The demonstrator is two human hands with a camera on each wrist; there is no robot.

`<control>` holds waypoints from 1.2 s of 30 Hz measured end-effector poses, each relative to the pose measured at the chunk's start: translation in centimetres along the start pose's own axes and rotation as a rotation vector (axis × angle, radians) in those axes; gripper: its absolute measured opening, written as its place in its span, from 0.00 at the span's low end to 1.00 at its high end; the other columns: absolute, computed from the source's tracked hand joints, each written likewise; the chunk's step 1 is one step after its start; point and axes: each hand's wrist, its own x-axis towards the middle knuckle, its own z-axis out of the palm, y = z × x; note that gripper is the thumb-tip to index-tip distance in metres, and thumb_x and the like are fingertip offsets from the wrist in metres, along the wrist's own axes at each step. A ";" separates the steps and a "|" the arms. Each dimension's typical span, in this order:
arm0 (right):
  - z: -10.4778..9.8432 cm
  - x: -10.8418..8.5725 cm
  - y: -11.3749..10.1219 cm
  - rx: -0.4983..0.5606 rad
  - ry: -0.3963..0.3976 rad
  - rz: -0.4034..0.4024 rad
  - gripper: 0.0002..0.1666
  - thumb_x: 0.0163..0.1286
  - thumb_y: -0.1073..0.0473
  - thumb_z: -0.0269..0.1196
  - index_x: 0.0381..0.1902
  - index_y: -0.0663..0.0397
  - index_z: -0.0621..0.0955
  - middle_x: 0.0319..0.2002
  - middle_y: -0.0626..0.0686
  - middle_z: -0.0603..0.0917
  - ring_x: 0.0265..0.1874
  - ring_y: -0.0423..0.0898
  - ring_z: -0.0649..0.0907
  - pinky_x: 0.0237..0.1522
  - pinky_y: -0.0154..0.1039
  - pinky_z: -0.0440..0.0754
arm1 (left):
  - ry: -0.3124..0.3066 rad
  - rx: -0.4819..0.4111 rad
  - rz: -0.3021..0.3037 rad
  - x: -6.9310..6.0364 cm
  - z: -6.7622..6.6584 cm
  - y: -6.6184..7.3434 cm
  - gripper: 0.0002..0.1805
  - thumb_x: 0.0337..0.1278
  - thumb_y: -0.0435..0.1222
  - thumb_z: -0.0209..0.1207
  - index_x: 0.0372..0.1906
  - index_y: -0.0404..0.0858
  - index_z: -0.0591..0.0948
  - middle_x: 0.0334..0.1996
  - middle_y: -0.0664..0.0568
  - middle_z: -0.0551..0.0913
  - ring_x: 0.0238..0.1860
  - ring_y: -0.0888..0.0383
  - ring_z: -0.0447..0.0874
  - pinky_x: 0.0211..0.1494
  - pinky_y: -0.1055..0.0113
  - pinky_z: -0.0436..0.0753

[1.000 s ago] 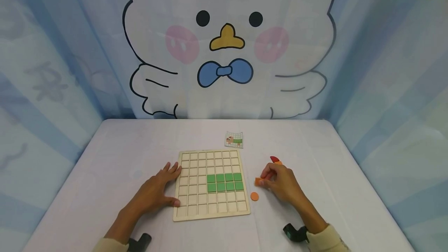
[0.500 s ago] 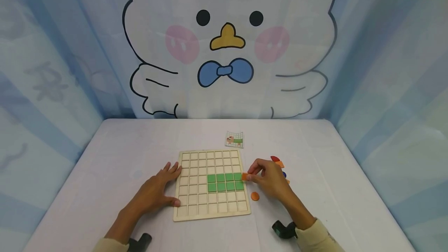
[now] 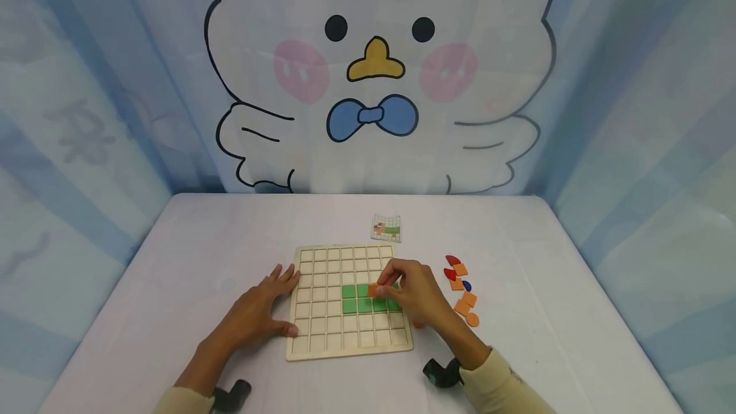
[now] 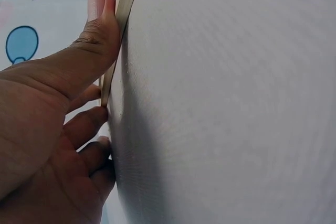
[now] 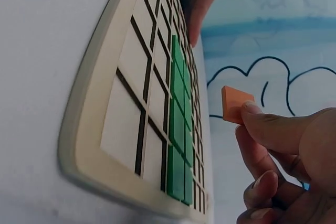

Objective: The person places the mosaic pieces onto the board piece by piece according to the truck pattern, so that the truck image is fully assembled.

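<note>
A square wooden grid board [image 3: 319, 344] lies on the white table, with two rows of green square tiles [image 3: 349, 306] set in its right-middle cells. My left hand [image 3: 259, 308] rests at the board's left edge, fingers spread; in the left wrist view the thumb touches the board's rim. Between thumb and forefinger, my right hand [image 3: 420, 292] pinches an orange square tile [image 5: 234, 104]. In the head view it is above the green tiles, hiding some of them. The right wrist view shows the orange tile raised clear of the board.
Right of the board lie loose pieces: orange squares [image 3: 469, 299], an orange disc [image 3: 473, 319], red pieces [image 3: 452, 260] and a blue piece [image 3: 467, 286]. Another orange piece [image 3: 418, 324] is partly behind my right wrist. A small picture card [image 3: 386, 228] lies beyond the board.
My right hand has carried the orange tile leftward from the loose pieces to over the board, uncovering those pieces. My left hand has stayed at the board's edge.
</note>
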 end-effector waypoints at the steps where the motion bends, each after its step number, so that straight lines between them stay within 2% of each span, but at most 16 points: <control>1: 0.2 0.1 -0.2 0.003 -0.009 -0.012 0.09 0.64 0.56 0.78 0.34 0.39 0.85 0.28 0.39 0.85 0.28 0.45 0.74 0.29 0.32 0.68 | -0.001 -0.001 0.000 0.0 0.0 0.0 0.65 0.35 0.54 0.82 0.83 0.42 0.64 0.85 0.46 0.58 0.86 0.36 0.51 0.79 0.29 0.63; 9: 2.1 0.9 -1.7 -0.023 -0.048 -0.097 0.10 0.64 0.54 0.78 0.32 0.39 0.85 0.28 0.38 0.85 0.25 0.40 0.74 0.27 0.31 0.70 | -0.003 0.003 -0.007 0.2 0.3 -0.1 0.65 0.35 0.53 0.82 0.83 0.42 0.65 0.85 0.47 0.58 0.86 0.37 0.50 0.80 0.29 0.63; 14: 3.2 1.4 -2.2 -0.037 -0.065 -0.139 0.10 0.64 0.57 0.78 0.31 0.40 0.85 0.28 0.38 0.86 0.29 0.38 0.79 0.31 0.32 0.74 | 0.001 0.003 0.004 0.2 0.1 0.0 0.64 0.35 0.53 0.82 0.83 0.42 0.65 0.85 0.46 0.58 0.86 0.36 0.51 0.79 0.29 0.63; 22: 4.8 1.8 -2.9 -0.092 -0.088 -0.118 0.12 0.63 0.56 0.80 0.29 0.37 0.85 0.27 0.36 0.85 0.32 0.34 0.81 0.38 0.34 0.76 | -0.019 0.000 -0.015 0.1 -0.1 0.2 0.64 0.36 0.53 0.82 0.83 0.42 0.65 0.85 0.46 0.58 0.86 0.35 0.51 0.79 0.28 0.64; 29: 5.8 1.9 -3.3 -0.133 -0.055 -0.137 0.13 0.60 0.58 0.81 0.27 0.39 0.84 0.25 0.37 0.85 0.28 0.33 0.80 0.33 0.33 0.76 | -0.012 0.001 -0.011 0.0 -0.1 0.3 0.64 0.36 0.54 0.82 0.83 0.42 0.65 0.85 0.45 0.59 0.86 0.35 0.51 0.79 0.28 0.63; 36: 6.6 2.0 -3.3 -0.169 -0.078 -0.138 0.13 0.61 0.60 0.80 0.26 0.41 0.84 0.22 0.37 0.83 0.22 0.32 0.77 0.27 0.31 0.74 | -0.016 -0.001 -0.015 0.1 -0.2 0.2 0.64 0.36 0.54 0.82 0.83 0.42 0.64 0.85 0.46 0.58 0.86 0.36 0.50 0.79 0.28 0.63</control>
